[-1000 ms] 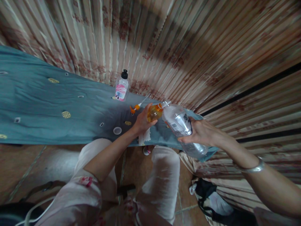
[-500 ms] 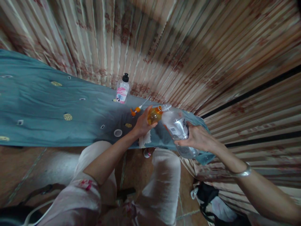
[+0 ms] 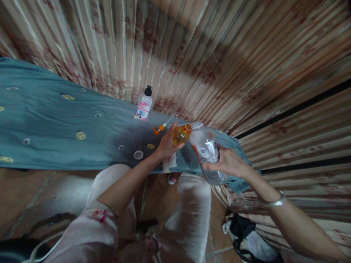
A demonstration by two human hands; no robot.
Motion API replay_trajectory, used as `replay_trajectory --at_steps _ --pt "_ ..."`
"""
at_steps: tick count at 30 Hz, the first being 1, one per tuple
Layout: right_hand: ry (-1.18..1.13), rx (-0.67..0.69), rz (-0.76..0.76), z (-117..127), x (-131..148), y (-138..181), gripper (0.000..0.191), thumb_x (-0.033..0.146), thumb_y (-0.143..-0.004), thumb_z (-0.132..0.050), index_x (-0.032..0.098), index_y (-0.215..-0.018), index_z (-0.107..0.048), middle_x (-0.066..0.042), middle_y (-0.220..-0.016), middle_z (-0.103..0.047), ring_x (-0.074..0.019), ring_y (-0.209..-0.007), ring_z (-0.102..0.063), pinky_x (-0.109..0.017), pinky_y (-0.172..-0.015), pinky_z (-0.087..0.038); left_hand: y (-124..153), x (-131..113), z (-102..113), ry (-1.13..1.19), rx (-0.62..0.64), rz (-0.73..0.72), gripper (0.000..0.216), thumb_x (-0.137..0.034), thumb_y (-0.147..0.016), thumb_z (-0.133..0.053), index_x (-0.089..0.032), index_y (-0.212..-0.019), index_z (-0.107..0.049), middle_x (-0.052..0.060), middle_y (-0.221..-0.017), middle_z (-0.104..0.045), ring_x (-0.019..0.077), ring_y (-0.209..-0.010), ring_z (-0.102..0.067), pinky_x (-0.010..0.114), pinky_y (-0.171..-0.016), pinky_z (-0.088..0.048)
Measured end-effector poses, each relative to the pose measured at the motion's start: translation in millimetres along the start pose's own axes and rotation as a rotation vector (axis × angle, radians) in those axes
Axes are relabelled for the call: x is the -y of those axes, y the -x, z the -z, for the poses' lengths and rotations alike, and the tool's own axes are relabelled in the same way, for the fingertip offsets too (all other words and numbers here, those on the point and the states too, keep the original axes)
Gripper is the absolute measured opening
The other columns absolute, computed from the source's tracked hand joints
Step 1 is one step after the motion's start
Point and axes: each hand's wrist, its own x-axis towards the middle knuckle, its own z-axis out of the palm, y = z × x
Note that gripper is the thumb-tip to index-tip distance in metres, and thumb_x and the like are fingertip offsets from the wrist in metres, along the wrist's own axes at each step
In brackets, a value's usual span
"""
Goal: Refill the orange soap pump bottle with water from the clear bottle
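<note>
My left hand (image 3: 167,144) is closed around a small amber bottle (image 3: 181,135), whose uncapped neck points up and to the right. In my right hand (image 3: 223,160) is a large clear plastic bottle (image 3: 204,140) with a silver label, tilted so its mouth sits by the amber bottle's neck. Whether the two mouths touch, or liquid runs between them, I cannot tell. An orange pump top (image 3: 159,129) with a thin tube lies on the cloth just beyond my left hand. Left of it stands a clear bottle (image 3: 144,106) with a black cap and pink label.
A blue-green cloth (image 3: 55,124) covers the long surface. On it are a round whitish lid (image 3: 138,155) and a white piece of tissue (image 3: 170,162) near the front edge. A pleated curtain (image 3: 170,54) hangs behind. A dark bag (image 3: 244,233) lies on the floor at right.
The large clear bottle in my right hand has become slightly more upright, and my right forearm has shifted a little left. Both hands keep their hold.
</note>
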Motion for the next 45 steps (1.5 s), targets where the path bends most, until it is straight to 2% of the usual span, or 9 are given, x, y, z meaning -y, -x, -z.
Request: replay_trajectory --at_steps 3,6,13,19,26,32,38,45 --pt "-0.103 -0.013 0.020 -6 -5 -1 0.063 0.058 -0.068 -0.075 0.016 -0.114 -0.064 -0.010 -0.096 -0.076 -0.0324 -0.087 -0.073 -0.037 -0.073 -0.054 0 5 -2 0.015 -0.016 -0.012 0.105 -0.027 -0.075 -0.082 -0.030 -0.159 -0.018 0.015 -0.156 -0.048 0.0332 -0.140 -0.054 0.055 -0.114 -0.046" --pt "-0.246 0.032 0.039 -12 -11 -4 0.064 0.057 -0.064 -0.077 0.016 -0.112 -0.066 -0.010 -0.102 -0.077 -0.0332 -0.093 -0.072 -0.039 -0.080 -0.055 0 10 -4 0.022 -0.029 -0.023 0.111 -0.031 -0.075 -0.081 -0.033 -0.160 -0.010 0.014 -0.161 -0.042 0.0342 -0.145 -0.049 0.057 -0.116 -0.043" --pt "-0.399 0.081 0.051 -23 -21 -5 0.061 0.060 -0.060 -0.078 0.017 -0.102 -0.069 -0.009 -0.100 -0.078 -0.0350 -0.095 -0.071 -0.044 -0.086 -0.054 1 10 -2 0.012 -0.020 -0.030 0.112 -0.031 -0.075 -0.082 -0.027 -0.162 -0.010 0.017 -0.161 -0.042 0.0339 -0.144 -0.050 0.054 -0.118 -0.043" --pt "-0.345 0.078 0.013 -20 -20 0 0.064 0.060 -0.059 -0.079 0.016 -0.104 -0.070 -0.010 -0.098 -0.078 -0.0349 -0.092 -0.072 -0.043 -0.083 -0.055 0 7 -2 0.007 -0.009 -0.020 0.111 -0.029 -0.075 -0.083 -0.024 -0.161 -0.013 0.019 -0.159 -0.044 0.0336 -0.143 -0.051 0.053 -0.117 -0.044" --pt "-0.241 0.032 0.034 -15 -22 2 0.066 0.058 -0.065 -0.078 0.016 -0.116 -0.069 -0.009 -0.097 -0.077 -0.0306 -0.087 -0.071 -0.038 -0.077 -0.054 0 7 -4 0.004 -0.001 -0.027 0.108 -0.027 -0.076 -0.081 -0.026 -0.160 -0.013 0.018 -0.161 -0.043 0.0327 -0.144 -0.050 0.053 -0.117 -0.043" --pt "-0.166 0.009 0.045 -12 -18 3 0.060 0.057 -0.066 -0.077 0.017 -0.110 -0.069 -0.007 -0.090 -0.075 -0.0282 -0.081 -0.071 -0.034 -0.069 -0.052 -1 8 -3 0.003 0.006 -0.051 0.106 -0.031 -0.077 -0.081 -0.027 -0.160 -0.016 0.016 -0.160 -0.044 0.0331 -0.144 -0.050 0.052 -0.118 -0.043" --pt "-0.127 -0.033 0.024 -17 -14 2 0.063 0.058 -0.064 -0.077 0.016 -0.110 -0.064 -0.008 -0.089 -0.075 -0.0313 -0.082 -0.072 -0.035 -0.067 -0.051 -1 12 -4 0.021 -0.005 -0.067 0.107 -0.030 -0.076 -0.082 -0.023 -0.161 -0.016 0.018 -0.158 -0.046 0.0331 -0.143 -0.051 0.051 -0.117 -0.044" --pt "-0.130 -0.025 0.007 -24 -10 0 0.063 0.056 -0.064 -0.077 0.017 -0.111 -0.061 -0.008 -0.089 -0.076 -0.0339 -0.087 -0.074 -0.035 -0.068 -0.051 1 13 1 0.015 0.006 -0.052 0.116 -0.037 -0.073 -0.085 -0.023 -0.162 -0.011 0.019 -0.163 -0.040 0.0352 -0.151 -0.041 0.054 -0.122 -0.038"
